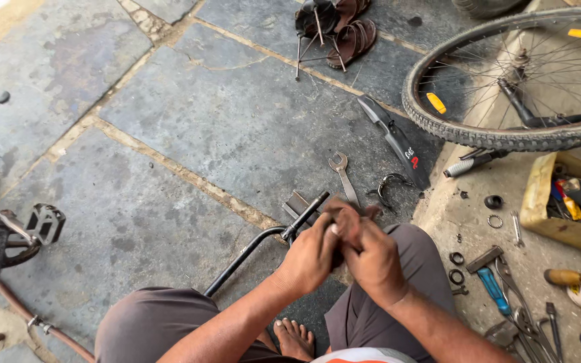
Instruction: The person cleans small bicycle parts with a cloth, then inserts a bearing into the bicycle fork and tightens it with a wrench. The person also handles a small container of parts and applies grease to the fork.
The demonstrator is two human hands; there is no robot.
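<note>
- The person sits low over a stone floor, knees apart, one bare foot showing between them.
- Both hands meet at the middle of the scene, just above the knees, on the upper end of a black bent tube.
- The left hand has its fingers closed around the tube near its end; the right hand lies just beside it, touching it, fingers curled shut over the same spot. What lies under the right palm is hidden.
- The tube's long axis runs from near left, by the left thigh, up toward the far right; a short black end sticks out past the fingers, pointing away from the person.
- The left hand sits lower on the tube, nearer the bend; the right hand is nearer the tip.
- Just beyond the hands a wrench lies on the floor, with a curved metal clip to its right.
- Farther right stands a bicycle wheel; near right, on a raised ledge, lie a blue-handled hammer, small rings and a yellow tray of tools.
- At the far left edge a bike pedal shows.
</note>
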